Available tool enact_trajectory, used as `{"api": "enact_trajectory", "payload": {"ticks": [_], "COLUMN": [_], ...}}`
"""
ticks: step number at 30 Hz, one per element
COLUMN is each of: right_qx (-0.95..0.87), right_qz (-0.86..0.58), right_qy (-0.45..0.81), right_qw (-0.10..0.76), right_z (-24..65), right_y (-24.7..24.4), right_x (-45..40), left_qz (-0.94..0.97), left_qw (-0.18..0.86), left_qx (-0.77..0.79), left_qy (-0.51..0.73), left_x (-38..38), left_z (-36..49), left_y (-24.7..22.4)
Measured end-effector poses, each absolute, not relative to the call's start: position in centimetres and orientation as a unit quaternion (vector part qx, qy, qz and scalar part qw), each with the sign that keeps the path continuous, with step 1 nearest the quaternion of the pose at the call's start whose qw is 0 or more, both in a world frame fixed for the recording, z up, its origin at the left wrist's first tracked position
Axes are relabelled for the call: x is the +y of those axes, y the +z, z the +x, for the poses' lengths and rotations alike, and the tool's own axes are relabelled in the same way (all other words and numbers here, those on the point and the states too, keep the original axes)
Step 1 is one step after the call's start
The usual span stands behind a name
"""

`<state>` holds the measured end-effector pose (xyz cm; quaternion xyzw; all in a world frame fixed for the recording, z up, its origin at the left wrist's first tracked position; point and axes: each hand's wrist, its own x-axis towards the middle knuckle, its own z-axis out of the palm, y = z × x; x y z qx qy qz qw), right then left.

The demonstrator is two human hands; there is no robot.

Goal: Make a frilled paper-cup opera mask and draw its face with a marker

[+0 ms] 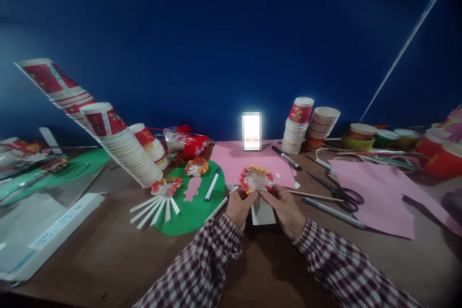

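A round paper piece (257, 179) with a red and yellow rim and a pale middle is held up between my two hands. My left hand (238, 207) pinches its lower left edge, and my right hand (286, 209) grips its lower right edge, with the thumbs almost touching. Below the thumbs a white paper strip (263, 214) hangs down. Left of my hands, a similar piece with fanned white strips (159, 209), a smaller ring (197, 167) and a pink paper fish (193, 188) lie around a green sheet (180, 225).
Tall cup stacks (126, 154) lean at the left; shorter stacks (298, 125) stand at the back right. Black scissors (352, 198), a blue pen (334, 212) and pink paper (386, 207) lie right. A power strip (54, 238) lies left; a bright phone (251, 131) stands behind.
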<state>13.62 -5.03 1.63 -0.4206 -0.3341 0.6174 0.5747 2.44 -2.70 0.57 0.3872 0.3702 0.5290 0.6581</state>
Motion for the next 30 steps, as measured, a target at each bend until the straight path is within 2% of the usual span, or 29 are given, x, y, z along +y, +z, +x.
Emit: {"api": "enact_trajectory", "payload": {"ticks": [30], "right_qx": [-0.331], "right_qz": [-0.427], "right_qy": [0.611], "right_qw": [0.579], "right_z": [13.72], "right_y": [1.08], "right_x": [-4.96], "left_qz": [0.347], "left_qw": [0.687], "left_qx": [0.374], "left_qy": [0.517], "left_x": [-2.45], "left_z": [2.03], "left_y": [0.12]}}
